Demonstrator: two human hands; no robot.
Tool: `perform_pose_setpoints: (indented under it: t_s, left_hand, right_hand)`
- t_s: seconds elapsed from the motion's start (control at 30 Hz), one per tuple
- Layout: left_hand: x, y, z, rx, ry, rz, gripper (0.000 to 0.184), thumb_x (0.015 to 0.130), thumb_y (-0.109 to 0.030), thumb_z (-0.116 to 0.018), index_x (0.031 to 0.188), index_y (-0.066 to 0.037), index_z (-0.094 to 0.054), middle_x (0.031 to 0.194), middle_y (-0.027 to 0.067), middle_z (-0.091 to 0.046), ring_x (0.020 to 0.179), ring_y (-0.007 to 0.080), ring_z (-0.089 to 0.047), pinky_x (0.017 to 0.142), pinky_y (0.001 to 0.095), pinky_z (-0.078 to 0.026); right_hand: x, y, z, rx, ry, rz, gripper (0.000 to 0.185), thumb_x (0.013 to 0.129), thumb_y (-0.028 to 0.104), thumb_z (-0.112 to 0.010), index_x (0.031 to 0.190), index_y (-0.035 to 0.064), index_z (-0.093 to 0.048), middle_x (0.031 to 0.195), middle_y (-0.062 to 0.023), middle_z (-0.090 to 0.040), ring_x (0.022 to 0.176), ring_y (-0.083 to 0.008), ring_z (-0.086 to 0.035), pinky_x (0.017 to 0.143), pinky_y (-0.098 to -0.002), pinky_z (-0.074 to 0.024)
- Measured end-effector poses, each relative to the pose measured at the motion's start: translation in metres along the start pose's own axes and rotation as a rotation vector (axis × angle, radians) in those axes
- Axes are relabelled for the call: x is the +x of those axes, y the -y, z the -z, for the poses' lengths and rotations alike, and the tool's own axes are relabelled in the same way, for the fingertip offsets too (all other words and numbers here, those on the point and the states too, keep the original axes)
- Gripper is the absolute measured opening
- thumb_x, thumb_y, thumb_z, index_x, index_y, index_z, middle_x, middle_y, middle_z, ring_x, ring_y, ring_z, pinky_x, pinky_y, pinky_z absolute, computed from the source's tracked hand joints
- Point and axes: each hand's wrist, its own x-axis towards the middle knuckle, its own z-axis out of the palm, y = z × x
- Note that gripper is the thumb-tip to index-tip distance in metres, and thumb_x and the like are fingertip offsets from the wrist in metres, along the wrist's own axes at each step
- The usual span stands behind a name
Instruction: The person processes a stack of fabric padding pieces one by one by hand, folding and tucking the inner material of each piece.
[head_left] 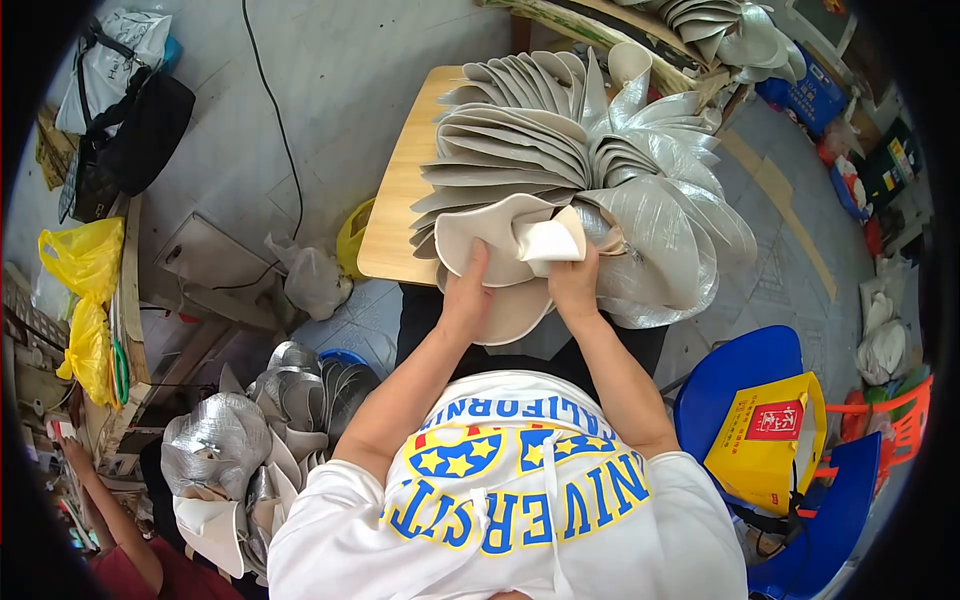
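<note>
A curved beige sheet piece [485, 228], foam- or felt-like, is held at its lower edge by my left hand [466, 298]; the thumb lies on top and the fingers are hidden beneath. Close by, my right hand [574, 284] is closed on a smaller curled white piece [552, 236], which overlaps the beige one. Whether the two pieces are joined I cannot tell. Behind my hands, a large fanned stack of grey-beige sheet pieces [510, 150] sits on a wooden table [395, 225]. Silver-faced pieces [655, 230] spread on the stack's right side.
More silver and beige pieces [225, 450] are heaped at lower left. A blue chair [745, 370] at right carries a yellow bag [765, 435]. Another person's arm [110, 510] shows at far left. A black cable [275, 120] runs along the floor.
</note>
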Motion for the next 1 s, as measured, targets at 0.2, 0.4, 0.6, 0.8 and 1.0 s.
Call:
perform_pose_setpoints:
  t_s: [0.2, 0.4, 0.6, 0.8, 1.0]
  left_hand:
    - [-0.004, -0.005, 0.002, -0.013, 0.039, 0.07, 0.051, 0.091, -0.03, -0.056, 0.131, -0.005, -0.037, 0.126, 0.0101, -0.049, 0.114, 0.0222, -0.051, 0.097, 0.0375, -0.041]
    - [0.0, -0.009, -0.006, -0.031, 0.053, 0.051, 0.047, 0.092, -0.026, -0.055, 0.131, -0.007, -0.038, 0.127, 0.0078, -0.05, 0.114, 0.0214, -0.052, 0.097, 0.0379, -0.042]
    - [0.002, -0.011, -0.007, -0.066, -0.027, 0.05, 0.048, 0.093, -0.032, -0.052, 0.131, -0.007, -0.037, 0.124, 0.0077, -0.052, 0.112, 0.0203, -0.053, 0.095, 0.0372, -0.044]
    - [0.008, -0.008, -0.016, -0.14, -0.052, -0.04, 0.057, 0.091, -0.038, -0.054, 0.13, -0.002, -0.035, 0.124, 0.011, -0.049, 0.114, 0.0205, -0.05, 0.096, 0.0374, -0.043]
    - [0.021, -0.003, -0.024, 0.008, -0.16, -0.181, 0.057, 0.092, -0.041, -0.052, 0.128, 0.0, -0.035, 0.121, 0.0148, -0.05, 0.107, 0.0246, -0.055, 0.085, 0.0382, -0.05]
  right_hand:
    - [-0.001, -0.023, 0.008, 0.123, -0.02, -0.286, 0.017, 0.088, 0.005, -0.048, 0.093, -0.0036, -0.061, 0.084, -0.0084, -0.067, 0.081, -0.0158, -0.062, 0.07, -0.0287, -0.0466]
    - [0.014, -0.025, 0.006, 0.014, -0.04, -0.21, 0.016, 0.087, 0.005, -0.048, 0.091, -0.0037, -0.061, 0.082, -0.0107, -0.066, 0.079, -0.0178, -0.062, 0.071, -0.0305, -0.0466]
    - [-0.021, 0.001, 0.006, 0.12, 0.019, -0.124, 0.019, 0.083, 0.008, -0.057, 0.098, -0.0039, -0.06, 0.09, -0.0111, -0.066, 0.085, -0.0185, -0.062, 0.072, -0.0303, -0.0472]
    - [-0.031, 0.015, 0.008, 0.133, 0.201, -0.187, 0.035, 0.079, 0.014, -0.071, 0.108, -0.001, -0.06, 0.1, -0.007, -0.064, 0.09, -0.0142, -0.06, 0.078, -0.0279, -0.0473]
    - [-0.029, 0.013, -0.003, -0.012, 0.26, -0.197, 0.034, 0.079, 0.013, -0.07, 0.108, -0.0005, -0.059, 0.099, -0.0091, -0.065, 0.09, -0.0176, -0.061, 0.078, -0.0293, -0.0476]
